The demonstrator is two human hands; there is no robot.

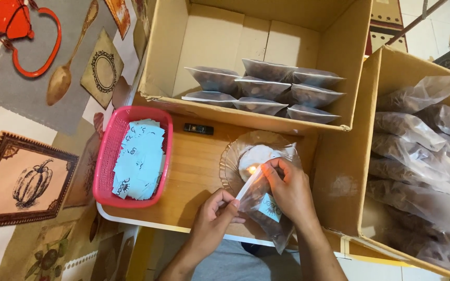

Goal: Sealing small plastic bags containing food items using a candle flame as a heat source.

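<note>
Both hands hold a clear plastic bag (pixel 267 213) filled with dark brown pieces and a pale blue paper slip. My left hand (pixel 215 216) pinches the bag's top edge at its near end. My right hand (pixel 287 187) grips the same edge at the far end, right beside a small candle flame (pixel 251 169). The flame burns on a white candle stub in a clear glass dish (pixel 235 153) on the small wooden table (pixel 194 171).
A pink basket (pixel 108 156) of pale blue slips sits left on the table. A black lighter (pixel 198 128) lies behind. A cardboard box (pixel 173 47) ahead holds several sealed bags; another box (pixel 339 182) on the right holds open filled bags.
</note>
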